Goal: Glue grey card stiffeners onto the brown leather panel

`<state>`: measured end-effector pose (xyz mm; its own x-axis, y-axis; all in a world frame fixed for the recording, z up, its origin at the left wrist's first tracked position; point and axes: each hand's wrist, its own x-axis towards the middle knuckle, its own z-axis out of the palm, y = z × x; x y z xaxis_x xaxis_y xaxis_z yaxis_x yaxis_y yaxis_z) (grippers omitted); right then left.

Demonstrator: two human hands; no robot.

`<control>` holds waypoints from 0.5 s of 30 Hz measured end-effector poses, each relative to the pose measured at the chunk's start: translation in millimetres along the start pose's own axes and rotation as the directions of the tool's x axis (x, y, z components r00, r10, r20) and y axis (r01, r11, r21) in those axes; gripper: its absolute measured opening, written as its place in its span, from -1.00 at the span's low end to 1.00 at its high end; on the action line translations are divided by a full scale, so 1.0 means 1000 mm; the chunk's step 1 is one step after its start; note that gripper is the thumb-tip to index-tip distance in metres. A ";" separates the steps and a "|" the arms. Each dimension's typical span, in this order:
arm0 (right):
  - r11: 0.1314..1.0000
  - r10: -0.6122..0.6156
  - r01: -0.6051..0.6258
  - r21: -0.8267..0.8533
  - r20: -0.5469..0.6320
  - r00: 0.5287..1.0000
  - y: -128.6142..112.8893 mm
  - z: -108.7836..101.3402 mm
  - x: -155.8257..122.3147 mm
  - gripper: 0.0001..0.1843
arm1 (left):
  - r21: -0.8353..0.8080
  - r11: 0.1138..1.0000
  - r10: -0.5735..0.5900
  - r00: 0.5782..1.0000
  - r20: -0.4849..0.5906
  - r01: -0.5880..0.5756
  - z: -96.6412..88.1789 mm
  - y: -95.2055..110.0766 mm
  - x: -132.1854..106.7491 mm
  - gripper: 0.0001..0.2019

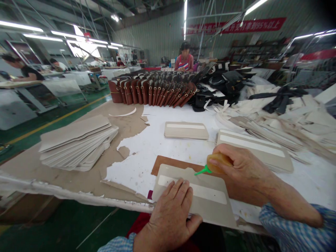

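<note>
My right hand (238,164) is closed round a yellowish glue bottle (219,163) with a green nozzle (203,170). The nozzle points down and left, its tip at the upper edge of a grey-beige panel (215,210). Across that panel runs a white strip (207,192). My left hand (173,210) lies flat on the panel, fingers stretched over the strip and thumb apart. Beneath the panel is a brown board (244,190), partly covered; the panel's near edge reaches the table's front edge.
Fanned beige panels (76,143) lie at left. Stacks of strip-bearing panels (186,130) (257,150) sit beyond my hands. Behind them stand brown leather bags (147,91), black pieces (217,84) and pale scraps (296,115). A co-worker (184,59) is across the table.
</note>
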<state>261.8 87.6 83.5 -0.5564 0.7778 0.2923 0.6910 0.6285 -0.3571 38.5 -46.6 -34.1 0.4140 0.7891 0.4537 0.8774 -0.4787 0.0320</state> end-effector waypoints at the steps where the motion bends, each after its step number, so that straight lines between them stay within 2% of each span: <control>1: 1.000 0.010 -0.010 -0.003 -0.002 1.000 0.002 -0.001 -0.002 -0.66 | -0.001 1.000 0.002 1.000 0.011 -0.002 0.000 0.000 0.000 -0.40; 15: 0.981 0.194 -0.194 0.022 0.025 0.981 0.045 -0.016 -0.034 -0.64 | 0.015 1.000 -0.001 0.999 0.032 0.000 0.002 -0.003 -0.001 -0.40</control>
<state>319.2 89.4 71.3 -0.4235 0.8847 0.1948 0.7755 0.4652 -0.4268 36.4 -45.2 -36.7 0.4210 0.8016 0.4245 0.8811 -0.4725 0.0185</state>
